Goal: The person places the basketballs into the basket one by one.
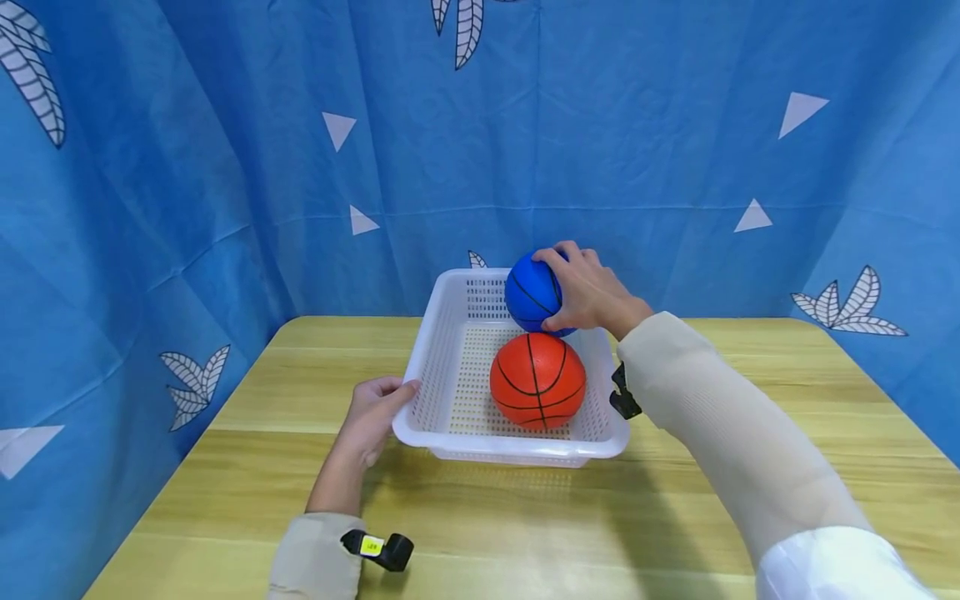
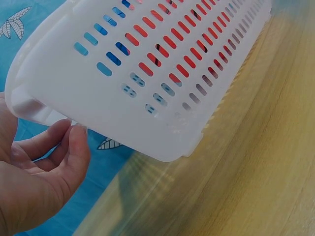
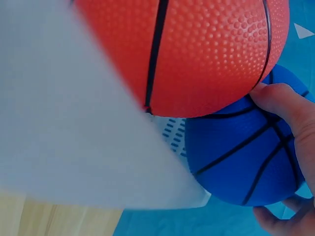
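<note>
A white perforated plastic basket (image 1: pixel 465 358) stands on the table, with an orange-red toy basketball (image 1: pixel 537 381) lying in its right half. Behind that ball is a smaller blue toy basketball (image 1: pixel 531 292) at the back right of the basket. My right hand (image 1: pixel 588 287) grips the blue ball from above and the right, its thumb close to where the two balls meet. At the basket's left rim, my left hand (image 1: pixel 378 412) pinches the edge near the front corner. The left wrist view shows those curled fingers (image 2: pixel 78 152) at the underside of the rim.
The wooden table (image 1: pixel 300 467) extends around the basket on both sides and in front. A blue curtain (image 1: pixel 637 150) with leaf and triangle prints hangs right behind the table and along its sides.
</note>
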`<state>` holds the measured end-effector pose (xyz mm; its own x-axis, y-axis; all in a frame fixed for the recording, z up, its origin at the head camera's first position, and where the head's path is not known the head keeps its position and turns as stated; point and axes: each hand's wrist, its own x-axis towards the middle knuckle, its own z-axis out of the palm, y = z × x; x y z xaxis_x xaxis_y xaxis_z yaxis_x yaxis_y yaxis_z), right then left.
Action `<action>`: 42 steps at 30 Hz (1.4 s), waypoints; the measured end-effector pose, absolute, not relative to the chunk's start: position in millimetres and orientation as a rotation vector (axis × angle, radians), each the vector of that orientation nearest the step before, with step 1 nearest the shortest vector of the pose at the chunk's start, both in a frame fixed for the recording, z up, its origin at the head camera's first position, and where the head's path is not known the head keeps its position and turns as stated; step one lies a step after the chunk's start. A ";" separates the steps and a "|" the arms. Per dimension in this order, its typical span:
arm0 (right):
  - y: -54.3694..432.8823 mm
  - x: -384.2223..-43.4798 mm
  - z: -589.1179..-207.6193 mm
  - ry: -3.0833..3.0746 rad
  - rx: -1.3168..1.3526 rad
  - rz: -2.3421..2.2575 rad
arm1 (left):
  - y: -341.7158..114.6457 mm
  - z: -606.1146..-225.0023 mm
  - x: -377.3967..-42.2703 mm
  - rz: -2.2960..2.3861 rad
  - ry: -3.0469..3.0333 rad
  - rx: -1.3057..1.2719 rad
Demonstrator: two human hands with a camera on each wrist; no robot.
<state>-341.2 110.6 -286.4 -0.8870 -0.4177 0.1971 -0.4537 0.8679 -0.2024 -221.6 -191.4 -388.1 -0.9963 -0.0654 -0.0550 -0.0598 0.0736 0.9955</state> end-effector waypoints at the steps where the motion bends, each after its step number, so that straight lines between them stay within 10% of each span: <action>1: 109.7 -341.8 -285.9 -2.904 0.673 0.366 | -191.4 -387.8 -221.6 -2.131 -2.298 0.133; 42: 84.4 -347.3 -290.5 -3.186 0.604 0.379 | -193.1 -383.3 -221.5 -2.126 -2.329 0.167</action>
